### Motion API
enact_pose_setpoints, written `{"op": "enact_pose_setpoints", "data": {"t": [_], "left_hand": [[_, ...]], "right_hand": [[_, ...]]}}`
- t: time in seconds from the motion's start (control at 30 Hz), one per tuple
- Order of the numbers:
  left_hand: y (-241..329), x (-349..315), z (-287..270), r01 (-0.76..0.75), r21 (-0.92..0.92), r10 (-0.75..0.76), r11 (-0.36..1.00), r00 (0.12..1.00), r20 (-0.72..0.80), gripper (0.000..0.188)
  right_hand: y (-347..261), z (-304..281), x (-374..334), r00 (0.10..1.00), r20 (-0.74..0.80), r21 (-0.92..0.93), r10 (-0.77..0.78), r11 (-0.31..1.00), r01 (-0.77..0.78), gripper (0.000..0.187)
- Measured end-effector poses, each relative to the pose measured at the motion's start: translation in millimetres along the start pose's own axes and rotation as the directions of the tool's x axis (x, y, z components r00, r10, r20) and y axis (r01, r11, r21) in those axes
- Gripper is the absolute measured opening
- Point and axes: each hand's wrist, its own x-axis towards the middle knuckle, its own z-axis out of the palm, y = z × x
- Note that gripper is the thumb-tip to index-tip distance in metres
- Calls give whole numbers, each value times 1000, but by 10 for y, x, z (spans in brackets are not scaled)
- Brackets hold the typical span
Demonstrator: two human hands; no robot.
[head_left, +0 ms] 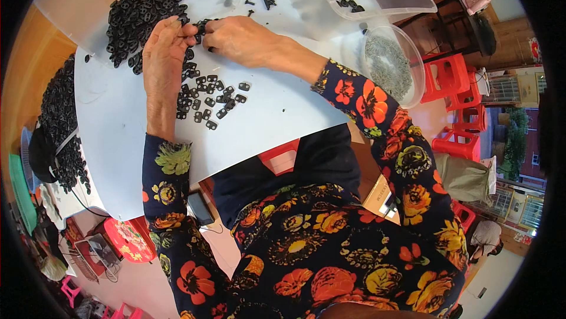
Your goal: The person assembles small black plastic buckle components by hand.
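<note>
open table (295, 98) right of the loose pieces (210, 102)
the black heap (147, 12) blocks the far left; right sleeve (371, 101) and clear tub (419, 77) bar the way rightward.

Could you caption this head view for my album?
Left hand and right hand work at small black pieces beside a big heap.

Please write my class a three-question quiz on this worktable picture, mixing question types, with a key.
1. What does the round clear tub hold?
2. True or false: the left hand is nearer than the right hand to the large heap of black pieces.
3. The person's sleeves are:
A) plain white
B) dark with flowers
C) striped

Key: 1. Many small, thin, greyish pieces. 2. True. 3. B.
</note>
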Motion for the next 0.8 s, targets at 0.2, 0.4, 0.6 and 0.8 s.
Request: {"op": "enact_pose_setpoints", "data": {"t": [0.2,0.4,0.6,0.8], "left_hand": [[-50,35,-64,17,52,-19,998,999,33,15],[-102,5,1,164,45,-169,985,977,130,14],[-192,-71,45,288,-80,-268,954,944,193,14],[-284,-117,72,348,-44,-331,937,919,212,17]], "right_hand": [[-139,-198,116,965,221,-76,139,989,-125,7],[-80,-261,-99,940,239,136,245,950,-282,10],[-31,-342,-338,892,-102,455,440,818,-352,12],[-77,-280,-361,917,-195,750,349,656,-90,14]]}}
